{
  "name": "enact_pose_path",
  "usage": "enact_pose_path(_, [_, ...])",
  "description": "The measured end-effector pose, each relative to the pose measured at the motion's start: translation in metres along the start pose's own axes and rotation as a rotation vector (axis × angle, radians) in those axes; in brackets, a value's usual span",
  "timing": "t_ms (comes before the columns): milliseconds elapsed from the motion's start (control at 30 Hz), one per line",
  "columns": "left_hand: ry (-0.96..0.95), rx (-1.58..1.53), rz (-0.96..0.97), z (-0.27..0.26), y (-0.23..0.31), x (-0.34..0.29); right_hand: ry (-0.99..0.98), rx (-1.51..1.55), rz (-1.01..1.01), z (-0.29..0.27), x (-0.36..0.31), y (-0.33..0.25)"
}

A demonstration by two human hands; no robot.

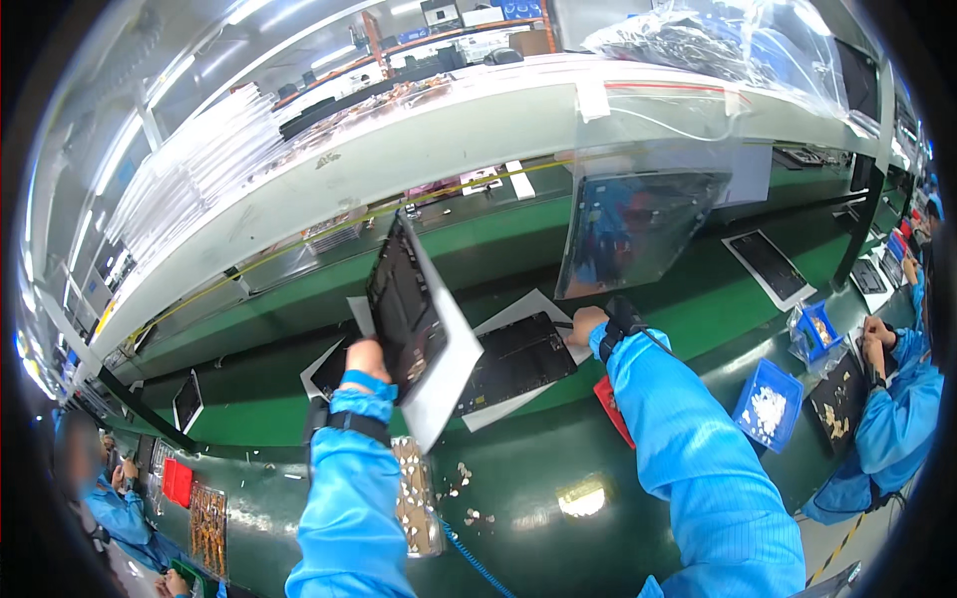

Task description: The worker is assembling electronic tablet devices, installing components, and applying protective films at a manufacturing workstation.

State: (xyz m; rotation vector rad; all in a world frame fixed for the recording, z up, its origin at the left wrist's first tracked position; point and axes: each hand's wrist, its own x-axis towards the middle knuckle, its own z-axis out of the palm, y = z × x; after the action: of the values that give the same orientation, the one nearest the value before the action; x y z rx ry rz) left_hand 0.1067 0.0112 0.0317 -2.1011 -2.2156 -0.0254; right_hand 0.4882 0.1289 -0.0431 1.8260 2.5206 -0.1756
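My left hand [367, 361] grips a thin black casing panel [404, 304], tilted up on edge with a white sheet [449, 354] against its right side. Its fingers are partly hidden by the panel. A second black panel [518, 361] lies on a white sheet on the green bench between my hands. At that panel's far right corner, my right hand [586, 327] is closed on the edge, its fingertips hard to make out. Another black panel [329, 369] lies partly hidden behind my left hand.
A clear plastic sleeve [638, 234] hangs from the shelf [449, 130] ahead. Small pale pieces lie on the bench near a tray [414, 498] and a coiled blue cord [469, 563]. At right are a red tray [611, 409], a blue bin [768, 404] and a co-worker's hands [875, 349].
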Motion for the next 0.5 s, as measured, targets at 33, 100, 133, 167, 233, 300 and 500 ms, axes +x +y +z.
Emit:
enact_pose_path(33, [-0.138,0.072,0.013,0.021,0.018,0.03,-0.008,0.035,0.074,-0.015,-0.016,0.008])
enact_pose_path(100, [-0.109,0.086,0.028,0.086,0.049,0.09,-0.045,0.073,0.148,-0.019,-0.027,0.031])
enact_pose_path(133, [-0.305,0.04,-0.033,0.042,0.098,0.074,-0.091,0.134,0.193,-0.018,-0.033,0.045])
enact_pose_path(167, [-0.305,0.034,-0.041,0.07,0.09,0.087,-0.126,0.122,0.139,-0.029,-0.039,0.032])
enact_pose_path(233, [-0.16,-0.022,-0.131,0.153,0.072,0.12,-0.1,0.113,0.106,-0.02,-0.023,0.016])
enact_pose_path(300, [-0.187,-0.005,-0.141,0.121,0.099,0.103,-0.181,0.125,0.14,-0.012,-0.016,0.019])
enact_pose_path(500, [-0.151,0.029,-0.274,0.093,0.101,0.07,-0.226,0.477,0.274,-0.044,-0.023,0.01])
